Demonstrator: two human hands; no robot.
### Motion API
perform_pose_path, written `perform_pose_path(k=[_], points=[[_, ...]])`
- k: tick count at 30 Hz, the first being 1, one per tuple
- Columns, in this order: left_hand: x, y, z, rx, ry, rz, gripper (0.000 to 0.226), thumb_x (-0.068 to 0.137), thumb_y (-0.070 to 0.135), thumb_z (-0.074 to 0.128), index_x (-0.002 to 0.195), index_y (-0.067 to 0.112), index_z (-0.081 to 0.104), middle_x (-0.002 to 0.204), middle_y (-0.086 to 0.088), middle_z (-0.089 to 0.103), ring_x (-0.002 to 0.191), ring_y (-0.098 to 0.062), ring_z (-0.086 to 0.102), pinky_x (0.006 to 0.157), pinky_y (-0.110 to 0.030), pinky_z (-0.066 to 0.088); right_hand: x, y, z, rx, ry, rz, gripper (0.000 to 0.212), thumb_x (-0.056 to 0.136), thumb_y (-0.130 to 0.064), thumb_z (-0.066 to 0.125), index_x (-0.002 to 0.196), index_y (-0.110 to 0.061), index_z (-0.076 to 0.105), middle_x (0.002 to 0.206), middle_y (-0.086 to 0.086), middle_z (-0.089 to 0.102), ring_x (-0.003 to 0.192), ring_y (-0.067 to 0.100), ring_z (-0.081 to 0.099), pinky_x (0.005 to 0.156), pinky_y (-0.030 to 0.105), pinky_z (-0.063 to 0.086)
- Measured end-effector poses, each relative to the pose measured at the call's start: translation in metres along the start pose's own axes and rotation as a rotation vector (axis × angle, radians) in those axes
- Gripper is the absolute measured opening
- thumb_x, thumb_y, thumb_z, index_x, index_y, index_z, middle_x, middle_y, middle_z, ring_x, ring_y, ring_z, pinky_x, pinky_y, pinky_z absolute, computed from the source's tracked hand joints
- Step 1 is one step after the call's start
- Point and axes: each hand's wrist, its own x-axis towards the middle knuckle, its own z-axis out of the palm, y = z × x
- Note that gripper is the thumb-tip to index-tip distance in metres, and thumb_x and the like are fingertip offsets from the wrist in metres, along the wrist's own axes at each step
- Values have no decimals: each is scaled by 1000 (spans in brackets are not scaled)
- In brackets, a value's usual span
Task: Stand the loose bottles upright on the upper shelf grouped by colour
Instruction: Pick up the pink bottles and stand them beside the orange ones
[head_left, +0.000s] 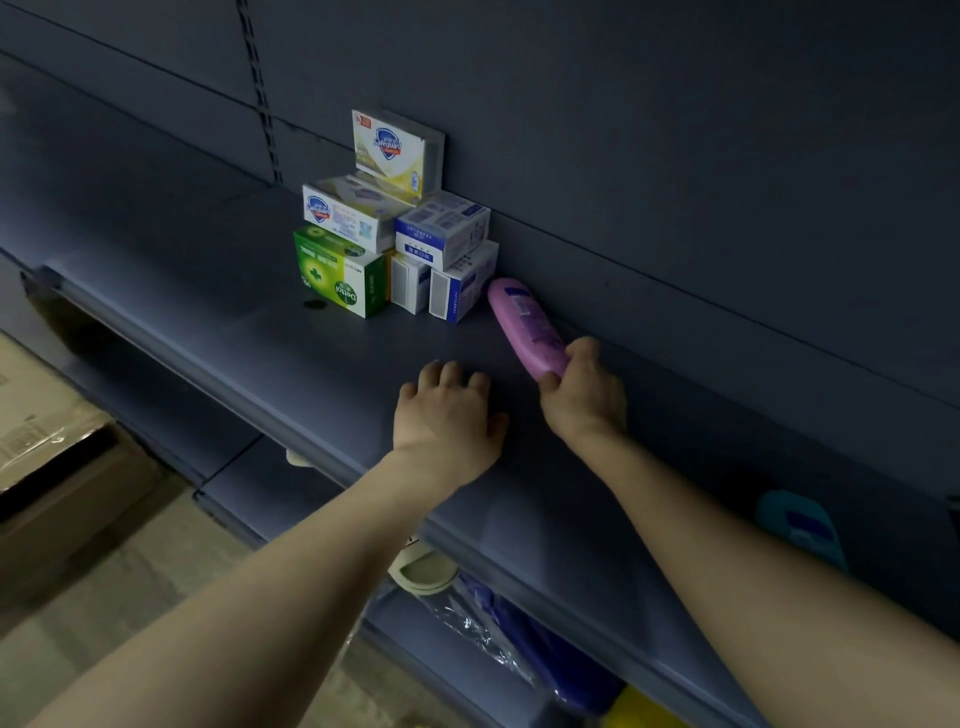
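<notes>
While the left hand (448, 413) rests loose on the shelf (249, 322), the right hand (584, 397) grips the pink bottle (524, 322).

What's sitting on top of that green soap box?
A flat Safeguard box lies on the green box, an upright Safeguard box above it. Anything behind them is hidden.

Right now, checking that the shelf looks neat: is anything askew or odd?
The purple bottle is tilted, not upright, gripped at its near end by the right hand. The green Dettol box sits upside down, its print inverted.
</notes>
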Motion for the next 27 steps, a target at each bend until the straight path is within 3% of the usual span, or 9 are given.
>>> perform_pose_path(k=[3, 6, 9, 12, 15, 21, 27], points=[[-8, 3, -5, 1, -10, -5, 50, 93, 46, 39, 136, 20, 41, 141, -7, 37, 137, -29, 25, 104, -38, 29, -9, -4, -6, 228, -49, 94, 36, 95, -22, 49, 130, -12, 46, 124, 15, 57, 105, 30, 59, 77, 35, 51], [-17, 7, -14, 6, -20, -9, 49, 93, 46, 40, 135, 19, 41, 141, -7, 38, 136, -29, 25, 104, -38, 29, -21, -7, -13, 602, -93, 297, 24, 92, -16, 52, 112, -6, 62, 96, 15, 63, 68, 18, 54, 53, 25, 39], [-29, 11, -25, 18, -33, -4, 50, 93, 45, 41, 136, 19, 41, 140, -8, 39, 135, -30, 26, 103, -38, 30, -42, -16, -24, 911, -146, 526, 11, 91, -14, 54, 83, -8, 60, 68, 11, 59, 54, 16, 48, 52, 24, 36], [-41, 13, -37, 47, -68, -2, 51, 92, 42, 43, 137, 19, 40, 141, -9, 39, 137, -31, 25, 104, -38, 29, -65, -23, -39, 1064, -223, 651, 18, 90, -14, 56, 74, -7, 55, 65, 12, 58, 56, 17, 49, 54, 24, 36], [-52, 12, -50, 70, -88, 0, 53, 91, 40, 45, 139, 19, 37, 140, -11, 40, 137, -32, 24, 105, -40, 29, -87, -25, -54, 1088, -301, 688, 18, 91, -14, 56, 75, -7, 54, 67, 12, 57, 60, 17, 51, 56, 23, 36], [-80, 5, -83, 80, -135, 65, 80, 87, 27, 58, 150, 22, 10, 149, -13, 24, 139, -32, 20, 108, -42, 26, -121, -34, -86, 936, -455, 568, 14, 94, -15, 53, 81, -11, 56, 69, 10, 58, 58, 14, 52, 52, 20, 34], [-110, 1, -118, 49, -129, 43, 81, 84, 11, 56, 150, 20, 10, 150, -15, 18, 140, -32, 14, 111, -41, 21, -153, -50, -125, 740, -555, 420, 12, 93, -14, 53, 82, -16, 57, 64, 9, 57, 52, 12, 44, 52, 22, 33]])
